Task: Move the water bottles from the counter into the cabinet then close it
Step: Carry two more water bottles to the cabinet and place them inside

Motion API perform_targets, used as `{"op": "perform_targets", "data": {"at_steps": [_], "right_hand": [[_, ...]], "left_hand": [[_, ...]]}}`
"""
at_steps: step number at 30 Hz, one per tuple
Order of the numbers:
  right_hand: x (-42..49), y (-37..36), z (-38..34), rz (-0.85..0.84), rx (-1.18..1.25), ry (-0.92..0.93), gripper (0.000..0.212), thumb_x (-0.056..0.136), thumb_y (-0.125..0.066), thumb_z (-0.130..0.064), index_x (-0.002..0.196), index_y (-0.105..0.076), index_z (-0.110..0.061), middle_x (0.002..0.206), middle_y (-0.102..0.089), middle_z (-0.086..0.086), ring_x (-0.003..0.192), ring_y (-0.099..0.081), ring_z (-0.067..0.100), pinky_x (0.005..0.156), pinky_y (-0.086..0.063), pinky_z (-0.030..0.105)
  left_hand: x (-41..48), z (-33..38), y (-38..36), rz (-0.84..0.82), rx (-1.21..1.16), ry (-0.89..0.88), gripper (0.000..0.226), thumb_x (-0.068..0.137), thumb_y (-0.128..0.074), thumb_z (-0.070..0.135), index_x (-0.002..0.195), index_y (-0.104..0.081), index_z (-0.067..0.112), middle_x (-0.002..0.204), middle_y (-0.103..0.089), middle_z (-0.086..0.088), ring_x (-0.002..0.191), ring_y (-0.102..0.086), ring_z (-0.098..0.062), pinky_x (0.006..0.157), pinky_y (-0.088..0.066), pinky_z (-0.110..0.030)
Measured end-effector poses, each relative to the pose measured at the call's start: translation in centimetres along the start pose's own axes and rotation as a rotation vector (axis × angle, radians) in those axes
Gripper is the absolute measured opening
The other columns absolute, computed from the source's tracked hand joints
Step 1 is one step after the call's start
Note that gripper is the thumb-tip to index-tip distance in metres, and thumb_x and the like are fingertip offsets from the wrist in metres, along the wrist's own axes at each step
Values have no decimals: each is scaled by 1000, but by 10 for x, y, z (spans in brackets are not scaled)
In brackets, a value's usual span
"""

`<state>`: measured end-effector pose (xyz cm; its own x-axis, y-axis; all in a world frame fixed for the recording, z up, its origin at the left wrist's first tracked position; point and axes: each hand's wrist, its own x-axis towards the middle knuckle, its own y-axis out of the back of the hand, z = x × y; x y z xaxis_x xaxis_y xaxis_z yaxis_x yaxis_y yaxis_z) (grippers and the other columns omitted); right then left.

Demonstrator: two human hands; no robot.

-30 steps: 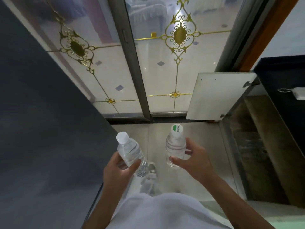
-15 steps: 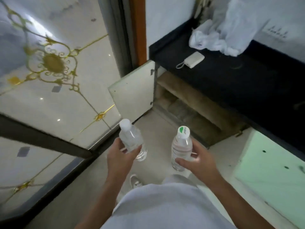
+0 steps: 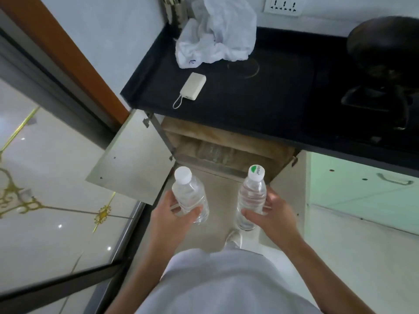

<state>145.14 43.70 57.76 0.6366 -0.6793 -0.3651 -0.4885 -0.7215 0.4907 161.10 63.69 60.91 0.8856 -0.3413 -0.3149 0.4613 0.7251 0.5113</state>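
Left hand (image 3: 175, 217) wrapped round plain-capped bottle (image 3: 190, 196), right hand (image 3: 269, 215) round green-capped bottle (image 3: 251, 198); both held just before open cabinet (image 3: 226, 150) (doors swung wide). Crouch low, keep bottles upright, set them deep on shelf, clear of hinges.

I'm in a plain light grey top (image 3: 217, 284), both forearms bare with no sleeves showing, plus 1 white shoe (image 3: 234, 238) peeking out just beyond the hem.
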Motion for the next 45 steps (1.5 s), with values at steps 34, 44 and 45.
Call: {"op": "perform_targets", "data": {"at_steps": [34,44,45], "right_hand": [[123,-156,-28,192,127,-381,59,65,-86,-50,117,-59,-40,96,-69,-23,89,-67,-1,78,-56,27],[257,-228,126,278,208,-314,62,70,-84,-50,123,-56,-35,105,-65,-22,92,-65,4,89,-55,30],[271,-237,143,285,207,-301,63,70,-84,-50,125,-56,-34,108,-65,-20,94,-66,5,91,-55,31]], "left_hand": [[239,-63,6,-514,298,-29,52,66,-89,47,110,-64,34,98,-73,18,91,-69,1,83,-58,-28],[325,-188,-136,-535,185,-3,55,64,-93,43,111,-67,33,106,-75,12,99,-73,-9,89,-60,-44],[336,-203,-153,-537,190,-21,52,66,-92,41,111,-67,32,107,-75,12,101,-72,-8,90,-60,-44]]}}
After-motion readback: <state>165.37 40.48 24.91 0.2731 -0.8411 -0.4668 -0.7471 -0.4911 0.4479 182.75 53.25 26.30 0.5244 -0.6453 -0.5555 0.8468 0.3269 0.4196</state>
